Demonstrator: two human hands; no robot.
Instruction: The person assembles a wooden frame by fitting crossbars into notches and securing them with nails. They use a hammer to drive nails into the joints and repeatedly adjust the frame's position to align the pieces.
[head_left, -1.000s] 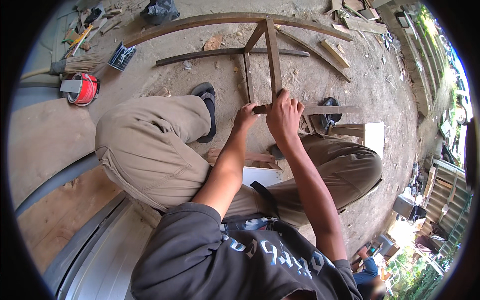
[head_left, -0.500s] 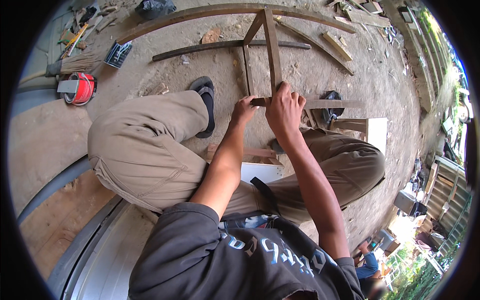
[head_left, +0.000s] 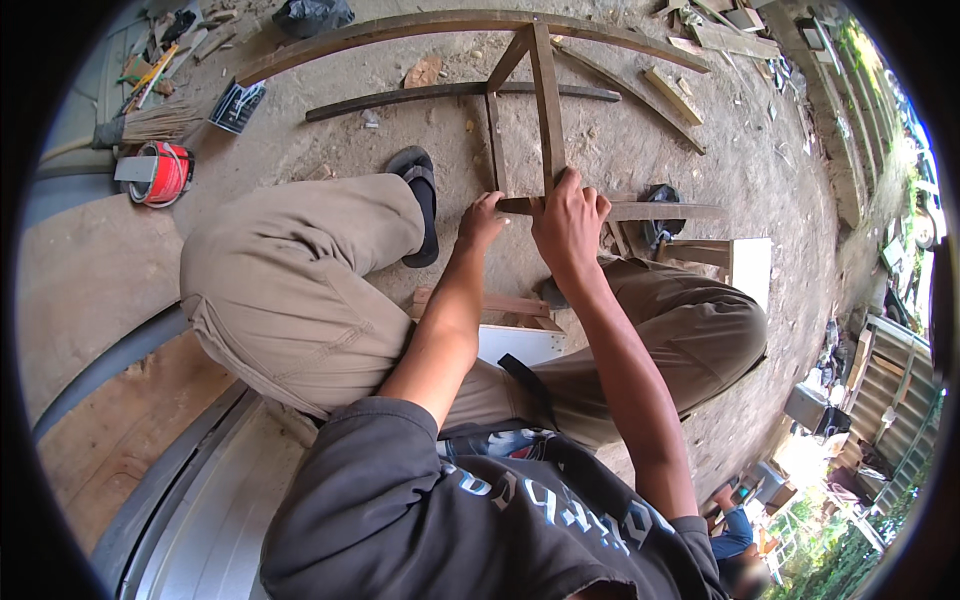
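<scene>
A brown wooden frame of narrow strips stretches away from me, with a long bar across its far end and a second dark strip lower down. My left hand is closed around the left end of the near crossbar, beside a thin dark strip. My right hand is wrapped over the same crossbar where a longer strip meets it, the thumb side against that strip. The undersides of both grips are hidden.
Left of my bent leg stand a red tin, a straw broom and a dark box. Loose wooden strips lie on the dirt floor. A low wooden piece with a white panel sits beyond my right knee.
Both hands keep their hold, and the frame has shifted only very slightly. The left leg and foot sit a little farther right and higher in the view.
</scene>
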